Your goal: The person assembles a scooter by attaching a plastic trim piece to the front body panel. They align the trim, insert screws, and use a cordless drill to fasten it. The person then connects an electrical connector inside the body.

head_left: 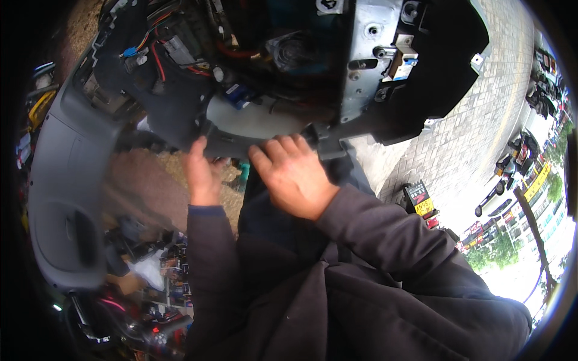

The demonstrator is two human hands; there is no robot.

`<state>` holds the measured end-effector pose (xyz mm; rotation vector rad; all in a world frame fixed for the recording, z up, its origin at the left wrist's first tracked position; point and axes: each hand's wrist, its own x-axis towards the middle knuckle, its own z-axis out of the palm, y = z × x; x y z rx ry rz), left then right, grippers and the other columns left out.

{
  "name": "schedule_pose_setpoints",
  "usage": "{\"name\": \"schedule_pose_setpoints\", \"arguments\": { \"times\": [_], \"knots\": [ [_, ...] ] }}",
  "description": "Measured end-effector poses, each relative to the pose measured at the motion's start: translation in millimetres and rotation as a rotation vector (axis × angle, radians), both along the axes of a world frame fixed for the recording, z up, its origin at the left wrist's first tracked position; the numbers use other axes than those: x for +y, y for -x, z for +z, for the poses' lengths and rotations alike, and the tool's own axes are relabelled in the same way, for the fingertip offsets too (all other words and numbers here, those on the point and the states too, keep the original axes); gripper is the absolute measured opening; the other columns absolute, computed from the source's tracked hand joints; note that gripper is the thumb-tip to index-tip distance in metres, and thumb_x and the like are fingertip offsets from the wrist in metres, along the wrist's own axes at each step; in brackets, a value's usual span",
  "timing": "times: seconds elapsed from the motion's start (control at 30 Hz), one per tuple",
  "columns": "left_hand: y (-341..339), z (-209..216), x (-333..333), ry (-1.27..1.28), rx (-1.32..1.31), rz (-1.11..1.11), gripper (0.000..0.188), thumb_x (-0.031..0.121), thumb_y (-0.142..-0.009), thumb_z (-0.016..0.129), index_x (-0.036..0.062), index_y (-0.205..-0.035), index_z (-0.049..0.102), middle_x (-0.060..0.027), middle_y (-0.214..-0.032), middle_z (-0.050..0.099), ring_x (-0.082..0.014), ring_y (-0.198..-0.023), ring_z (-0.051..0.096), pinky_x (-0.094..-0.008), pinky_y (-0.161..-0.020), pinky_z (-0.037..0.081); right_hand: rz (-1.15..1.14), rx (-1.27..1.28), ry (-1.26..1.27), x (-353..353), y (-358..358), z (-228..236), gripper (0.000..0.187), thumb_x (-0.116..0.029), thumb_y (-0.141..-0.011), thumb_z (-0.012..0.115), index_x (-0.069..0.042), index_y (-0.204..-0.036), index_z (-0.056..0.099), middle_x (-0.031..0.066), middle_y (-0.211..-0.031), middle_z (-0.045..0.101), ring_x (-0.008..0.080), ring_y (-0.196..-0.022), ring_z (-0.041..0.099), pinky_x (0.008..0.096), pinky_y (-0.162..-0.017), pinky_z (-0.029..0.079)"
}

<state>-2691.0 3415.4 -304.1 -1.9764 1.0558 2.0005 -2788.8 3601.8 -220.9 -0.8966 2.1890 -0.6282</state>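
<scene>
A person in a dark jacket works on an opened scooter body, both bare hands on the grey plastic panel along its lower edge: the left hand curls its fingers over the panel's rim at the left, while the right hand lies knuckles-up just beside it, fingers pressed onto the panel and hooked over its edge. Above the hands, red and black wires and a blue connector sit exposed beside a bare metal bracket, with brick paving to the right
</scene>
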Motion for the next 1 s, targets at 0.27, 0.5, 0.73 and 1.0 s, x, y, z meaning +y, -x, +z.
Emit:
{"name": "schedule_pose_setpoints", "arguments": {
  "times": [0.27, 0.5, 0.73, 1.0],
  "knots": [
    [-0.4, 0.3, -7.6, 0.041, -0.018, -0.005, 0.035, 0.027, -0.098, 0.057, 0.0011, -0.122, 0.060, -0.0117, -0.115, 0.064, -0.0241, -0.101, 0.065, -0.0425, -0.082, 0.055, -0.049, 0.038, 0.013, -11.9, 7.0, -7.1, 0.018, -0.016, -0.078, 0.063, -0.002, -0.090, 0.068, 0.0131, -0.088, 0.065, 0.0304, -0.087, 0.064, 0.0436, -0.081, 0.046],
    [8.6, 8.0, -9.0, 0.135, -0.026, 0.005, 0.040, 0.024, -0.098, 0.058, 0.0042, -0.132, 0.054, -0.0136, -0.125, 0.058, -0.0261, -0.109, 0.059, -0.0454, -0.087, 0.054, -0.071, 0.034, 0.030, -19.1, 6.0, -12.8, 0.018, -0.017, -0.080, 0.063, -0.003, -0.090, 0.069, 0.0129, -0.089, 0.067, 0.0287, -0.089, 0.065, 0.0424, -0.085, 0.045],
    [8.1, 13.7, -1.5, 0.184, 0.017, -0.054, 0.044, 0.019, -0.097, 0.059, 0.0059, -0.138, 0.049, -0.0141, -0.129, 0.054, -0.0275, -0.112, 0.057, -0.0493, -0.089, 0.053, -0.097, -0.005, 0.010, -5.8, 5.3, -13.0, 0.019, -0.015, -0.080, 0.063, -0.002, -0.093, 0.067, 0.0136, -0.089, 0.067, 0.0302, -0.089, 0.065, 0.0424, -0.084, 0.046],
    [5.9, 15.8, 7.3, 0.154, 0.020, -0.010, 0.048, 0.018, -0.097, 0.059, 0.0034, -0.139, 0.044, -0.0147, -0.127, 0.054, -0.0276, -0.111, 0.057, -0.0488, -0.088, 0.053, -0.117, 0.106, 0.022, -5.0, 1.7, -14.6, 0.016, -0.012, -0.074, 0.063, -0.005, -0.089, 0.063, 0.0093, -0.083, 0.061, 0.0287, -0.082, 0.062, 0.0402, -0.075, 0.047]
  ]
}}
